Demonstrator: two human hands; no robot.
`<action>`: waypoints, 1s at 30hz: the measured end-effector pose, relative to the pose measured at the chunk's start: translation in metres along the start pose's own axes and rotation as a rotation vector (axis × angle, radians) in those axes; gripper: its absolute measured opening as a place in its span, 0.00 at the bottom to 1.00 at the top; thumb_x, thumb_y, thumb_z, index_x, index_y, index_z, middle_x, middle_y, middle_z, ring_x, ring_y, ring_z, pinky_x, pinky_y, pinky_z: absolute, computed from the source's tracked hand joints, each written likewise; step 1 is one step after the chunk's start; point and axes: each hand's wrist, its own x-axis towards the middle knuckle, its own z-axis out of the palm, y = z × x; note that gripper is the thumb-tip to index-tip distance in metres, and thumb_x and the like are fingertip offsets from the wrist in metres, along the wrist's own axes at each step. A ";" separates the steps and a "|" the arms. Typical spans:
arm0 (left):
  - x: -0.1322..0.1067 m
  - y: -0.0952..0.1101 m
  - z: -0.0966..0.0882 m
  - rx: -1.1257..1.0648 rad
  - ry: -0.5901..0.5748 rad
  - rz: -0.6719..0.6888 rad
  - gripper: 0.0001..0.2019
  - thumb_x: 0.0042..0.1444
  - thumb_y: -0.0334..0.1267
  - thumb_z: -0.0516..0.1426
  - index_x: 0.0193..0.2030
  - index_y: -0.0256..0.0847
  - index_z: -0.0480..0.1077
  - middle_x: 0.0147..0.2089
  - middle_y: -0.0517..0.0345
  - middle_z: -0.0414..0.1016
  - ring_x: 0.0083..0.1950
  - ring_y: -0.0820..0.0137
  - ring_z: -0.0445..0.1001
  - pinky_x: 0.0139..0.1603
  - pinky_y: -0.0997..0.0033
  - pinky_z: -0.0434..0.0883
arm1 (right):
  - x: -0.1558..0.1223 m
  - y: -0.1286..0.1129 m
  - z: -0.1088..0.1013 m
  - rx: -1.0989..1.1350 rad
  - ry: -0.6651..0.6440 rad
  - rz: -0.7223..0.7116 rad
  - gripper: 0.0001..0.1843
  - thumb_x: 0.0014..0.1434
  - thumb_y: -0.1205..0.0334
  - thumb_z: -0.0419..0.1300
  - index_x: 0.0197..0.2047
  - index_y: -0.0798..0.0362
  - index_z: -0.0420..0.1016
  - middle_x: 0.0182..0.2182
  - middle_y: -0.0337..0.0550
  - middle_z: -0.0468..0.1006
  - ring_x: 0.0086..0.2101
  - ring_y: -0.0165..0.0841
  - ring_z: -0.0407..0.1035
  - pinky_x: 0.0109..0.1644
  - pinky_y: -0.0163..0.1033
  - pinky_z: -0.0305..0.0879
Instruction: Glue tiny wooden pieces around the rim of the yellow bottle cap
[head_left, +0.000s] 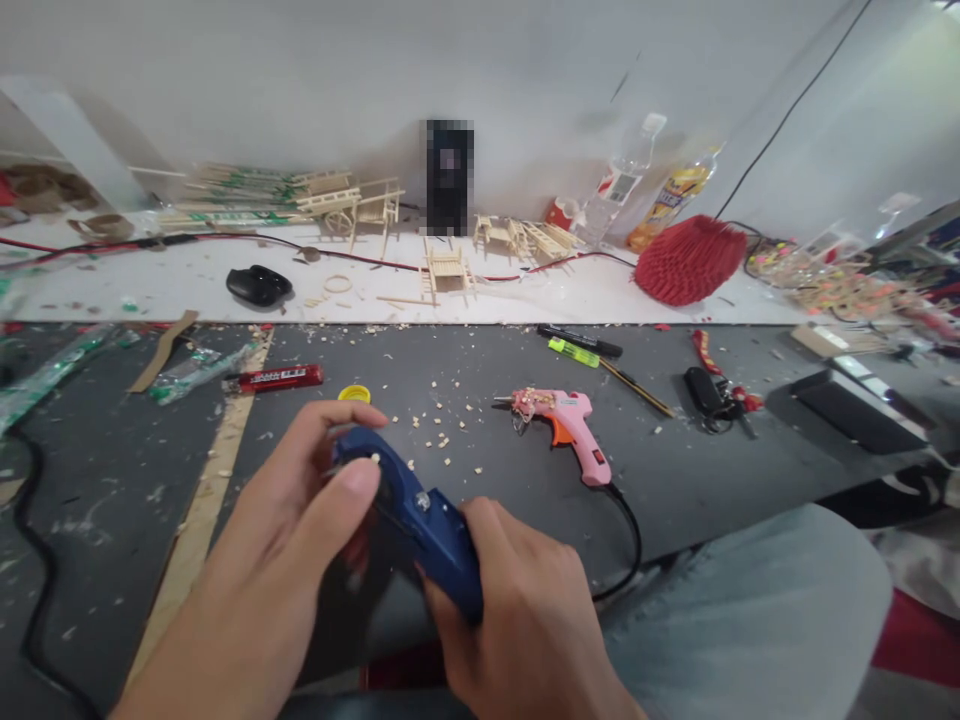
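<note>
A blue hand cutter (427, 530) with a metal screw on its side is held low over the table's front. My right hand (517, 590) is closed around its handle end. At the tool's front end, my left hand (300, 530) is bent with thumb and forefinger on either side of the blue head. By the left thumb tip a tiny pale wood bit (375, 458) shows; whether the fingers pinch it is unclear. Several small wood chips (442, 440) lie scattered beyond the tool. The cutter's jaws are mostly hidden by the left hand.
A pink glue gun (566, 420) lies right of the chips, its black cord running toward me. Behind are a yellow cap (354, 394), red tube (281, 377), black marker (581, 340) and keys (712, 400). Small wooden stick models (446, 270) stand on the white ledge (345, 308).
</note>
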 end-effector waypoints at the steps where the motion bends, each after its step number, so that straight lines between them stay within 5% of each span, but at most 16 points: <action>1: 0.001 0.004 0.001 0.010 0.016 -0.007 0.19 0.62 0.63 0.62 0.51 0.55 0.78 0.30 0.67 0.71 0.26 0.67 0.68 0.25 0.72 0.70 | 0.001 0.001 -0.001 -0.038 0.016 -0.016 0.05 0.60 0.67 0.59 0.38 0.46 0.70 0.29 0.38 0.81 0.25 0.41 0.79 0.30 0.44 0.59; 5: 0.005 0.010 0.009 0.019 0.073 -0.035 0.11 0.57 0.53 0.61 0.37 0.51 0.76 0.27 0.67 0.67 0.27 0.69 0.65 0.25 0.74 0.64 | 0.004 0.000 0.001 -0.138 0.050 0.030 0.09 0.54 0.67 0.65 0.36 0.45 0.70 0.27 0.36 0.81 0.26 0.41 0.77 0.31 0.45 0.53; 21: 0.012 0.016 0.021 -0.211 0.095 -0.199 0.11 0.43 0.48 0.61 0.31 0.46 0.73 0.27 0.67 0.65 0.27 0.72 0.66 0.22 0.79 0.60 | 0.021 0.014 0.003 -0.185 -0.124 0.158 0.14 0.46 0.72 0.64 0.36 0.45 0.76 0.32 0.36 0.87 0.31 0.39 0.81 0.33 0.42 0.46; 30: 0.017 0.018 0.022 -0.256 0.002 -0.212 0.12 0.41 0.47 0.61 0.32 0.45 0.73 0.23 0.70 0.60 0.23 0.76 0.57 0.22 0.78 0.53 | 0.024 0.015 0.000 -0.285 -0.097 0.209 0.13 0.52 0.76 0.65 0.34 0.45 0.77 0.31 0.35 0.88 0.30 0.40 0.81 0.33 0.44 0.42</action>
